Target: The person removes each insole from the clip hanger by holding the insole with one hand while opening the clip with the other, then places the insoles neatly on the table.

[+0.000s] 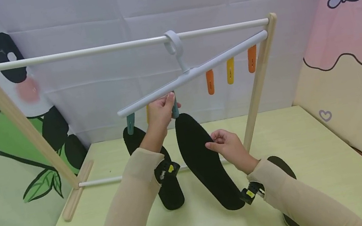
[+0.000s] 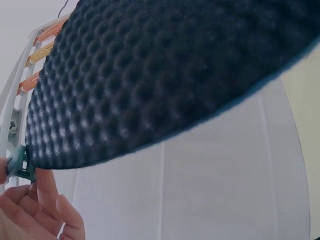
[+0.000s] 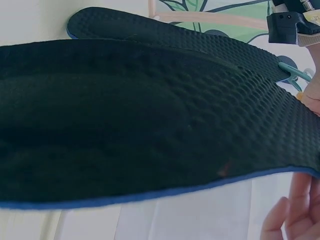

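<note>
Since the hanger (image 1: 226, 58) hangs from one hook (image 1: 173, 43) on the white rail (image 1: 83, 52), it tips: left end low, right end high. Likely load on the left, as the three clips on the right (two orange (image 1: 210, 82), one yellow (image 1: 230, 71)) carry nothing.

Left hand (image 1: 160, 112) pinches the middle teal clip (image 1: 175, 110) between thumb and fingers, under the bar; probably squeezing to work its jaws. The gripped insole (image 1: 201, 158) slants below it, narrow end up at the clip, wide end down toward the table (image 1: 331, 183). Can't tell if the clip bites yet.

Right hand (image 1: 228, 147) pinches that insole's right edge, thumb in front, fingers behind. My read: it takes the weight and aims the tip while the left is busy.

Hung insole (image 1: 172, 199) is on the outer teal clip (image 1: 131, 124) at the hanger's low end. Another dark piece (image 1: 282, 165) lies on the table, partly under the right sleeve (image 1: 300, 193).
</note>
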